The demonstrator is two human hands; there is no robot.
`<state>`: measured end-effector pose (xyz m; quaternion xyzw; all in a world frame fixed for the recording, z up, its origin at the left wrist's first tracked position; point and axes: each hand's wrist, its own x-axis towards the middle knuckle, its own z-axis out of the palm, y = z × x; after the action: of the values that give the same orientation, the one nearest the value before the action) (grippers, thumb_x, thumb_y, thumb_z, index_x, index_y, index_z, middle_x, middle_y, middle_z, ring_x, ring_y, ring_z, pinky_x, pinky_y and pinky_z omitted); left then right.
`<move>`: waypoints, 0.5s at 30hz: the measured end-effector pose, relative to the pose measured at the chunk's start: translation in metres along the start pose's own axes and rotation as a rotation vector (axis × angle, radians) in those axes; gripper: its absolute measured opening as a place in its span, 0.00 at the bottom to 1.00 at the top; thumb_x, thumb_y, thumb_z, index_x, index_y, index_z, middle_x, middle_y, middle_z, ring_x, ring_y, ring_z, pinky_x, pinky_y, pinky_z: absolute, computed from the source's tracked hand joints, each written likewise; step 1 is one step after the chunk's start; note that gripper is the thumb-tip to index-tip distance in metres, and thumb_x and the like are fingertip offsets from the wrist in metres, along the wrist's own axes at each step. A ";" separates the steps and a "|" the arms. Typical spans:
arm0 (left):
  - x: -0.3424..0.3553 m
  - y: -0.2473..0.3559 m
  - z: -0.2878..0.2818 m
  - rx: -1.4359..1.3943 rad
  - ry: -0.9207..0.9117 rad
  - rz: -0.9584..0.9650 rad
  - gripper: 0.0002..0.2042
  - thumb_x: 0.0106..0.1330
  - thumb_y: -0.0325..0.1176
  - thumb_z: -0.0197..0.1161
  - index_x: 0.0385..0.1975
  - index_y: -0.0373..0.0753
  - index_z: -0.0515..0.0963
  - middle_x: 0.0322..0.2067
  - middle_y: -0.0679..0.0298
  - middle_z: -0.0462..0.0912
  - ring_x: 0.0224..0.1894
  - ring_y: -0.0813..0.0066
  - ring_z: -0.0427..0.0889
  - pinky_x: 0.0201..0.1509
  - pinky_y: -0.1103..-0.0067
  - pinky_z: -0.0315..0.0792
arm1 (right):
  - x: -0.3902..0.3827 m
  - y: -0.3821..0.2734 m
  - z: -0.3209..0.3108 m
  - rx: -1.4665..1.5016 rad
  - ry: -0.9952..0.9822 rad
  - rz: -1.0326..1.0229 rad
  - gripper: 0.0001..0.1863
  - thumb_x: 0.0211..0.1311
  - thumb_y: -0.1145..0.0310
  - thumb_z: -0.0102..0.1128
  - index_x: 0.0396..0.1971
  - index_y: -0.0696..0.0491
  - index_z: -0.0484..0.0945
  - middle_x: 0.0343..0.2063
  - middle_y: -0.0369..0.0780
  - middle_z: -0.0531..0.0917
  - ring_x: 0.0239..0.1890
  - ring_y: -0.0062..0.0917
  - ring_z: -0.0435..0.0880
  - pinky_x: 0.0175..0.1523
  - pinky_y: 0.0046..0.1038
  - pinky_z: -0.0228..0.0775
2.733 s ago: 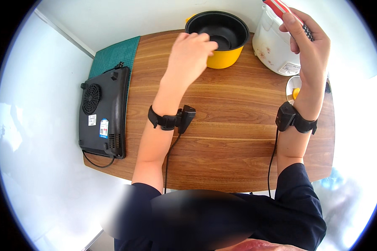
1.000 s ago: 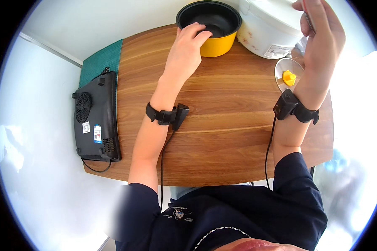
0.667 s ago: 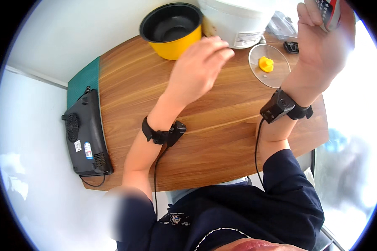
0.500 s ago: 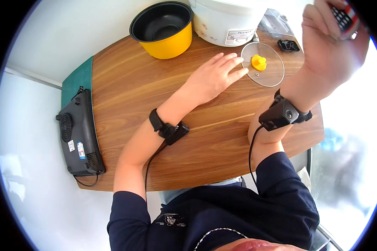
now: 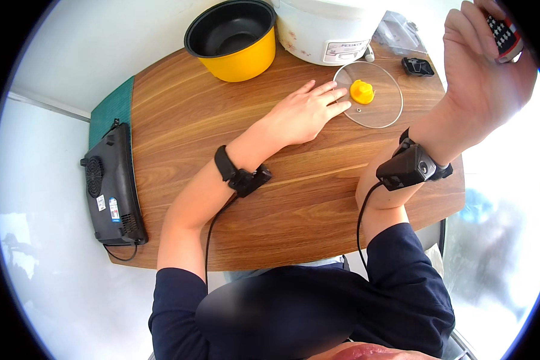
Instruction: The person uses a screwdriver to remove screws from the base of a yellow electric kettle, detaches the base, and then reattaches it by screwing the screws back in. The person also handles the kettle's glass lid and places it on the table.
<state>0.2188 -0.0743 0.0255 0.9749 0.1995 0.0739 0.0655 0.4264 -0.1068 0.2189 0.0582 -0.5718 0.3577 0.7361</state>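
Observation:
My left hand [image 5: 309,114] lies palm down over the wooden table, fingers spread. Its fingertips reach the left rim of a round clear glass lid [image 5: 384,99], which has a yellow knob [image 5: 362,92] and a thin metal edge. Raised at the upper right, my right hand [image 5: 477,66] is closed around a red and black object [image 5: 505,37] with rows of white marks. The picture's edge partly cuts that object off, so its kind is unclear. A black strap with a small camera-like box sits on each wrist.
A yellow pot [image 5: 237,66] with a black inside stands at the back, beside a white appliance [image 5: 306,36]. A small black part [image 5: 418,67] and a clear plastic bag [image 5: 399,33] are at the back right. On the left, a black appliance with a fan grille [image 5: 115,186] rests by a green mat [image 5: 111,108].
The glass lid has shifted slightly left, its rim now under my left fingertips. My right hand has moved a little right and down, still holding the red and black object.

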 end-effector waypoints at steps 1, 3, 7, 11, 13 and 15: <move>-0.008 0.000 -0.004 0.000 -0.005 -0.007 0.28 0.68 0.21 0.54 0.70 0.43 0.68 0.74 0.60 0.63 0.77 0.59 0.58 0.80 0.59 0.55 | 0.000 0.001 0.001 -0.007 0.009 0.008 0.23 0.81 0.57 0.47 0.64 0.59 0.65 0.37 0.41 0.85 0.18 0.12 0.70 0.21 0.14 0.61; -0.025 -0.003 -0.009 -0.020 -0.005 -0.021 0.27 0.68 0.22 0.55 0.69 0.42 0.70 0.73 0.59 0.64 0.76 0.59 0.59 0.79 0.60 0.56 | -0.001 0.007 0.006 -0.030 -0.004 -0.008 0.24 0.81 0.57 0.47 0.64 0.59 0.65 0.37 0.41 0.85 0.18 0.12 0.70 0.21 0.14 0.60; -0.066 -0.011 -0.022 -0.084 -0.005 -0.059 0.24 0.69 0.23 0.57 0.66 0.41 0.72 0.71 0.59 0.68 0.75 0.58 0.62 0.78 0.62 0.58 | -0.001 0.015 0.023 -0.158 0.025 -0.064 0.25 0.80 0.56 0.49 0.63 0.61 0.66 0.35 0.40 0.84 0.17 0.12 0.69 0.19 0.13 0.59; -0.109 -0.025 -0.043 -0.139 0.014 -0.117 0.21 0.68 0.22 0.58 0.61 0.41 0.76 0.68 0.57 0.71 0.73 0.57 0.65 0.77 0.64 0.61 | 0.003 0.025 0.019 -0.168 0.043 -0.008 0.26 0.80 0.55 0.50 0.63 0.62 0.65 0.32 0.38 0.83 0.16 0.11 0.68 0.17 0.12 0.57; -0.132 -0.033 -0.050 -0.196 0.011 -0.189 0.19 0.67 0.21 0.58 0.58 0.40 0.78 0.68 0.58 0.72 0.73 0.57 0.65 0.76 0.63 0.61 | 0.011 0.022 0.012 -0.163 0.059 0.137 0.27 0.80 0.55 0.50 0.63 0.62 0.65 0.31 0.37 0.81 0.16 0.10 0.68 0.17 0.11 0.57; -0.151 -0.041 -0.053 -0.269 0.051 -0.243 0.15 0.66 0.21 0.58 0.52 0.39 0.79 0.67 0.59 0.73 0.73 0.57 0.66 0.75 0.64 0.63 | 0.004 0.037 0.027 -0.234 0.100 0.038 0.27 0.80 0.54 0.50 0.63 0.63 0.66 0.30 0.36 0.81 0.16 0.10 0.68 0.16 0.11 0.57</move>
<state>0.0571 -0.0917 0.0528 0.9239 0.3057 0.1161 0.1987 0.3833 -0.0907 0.2200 -0.0569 -0.5731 0.3046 0.7586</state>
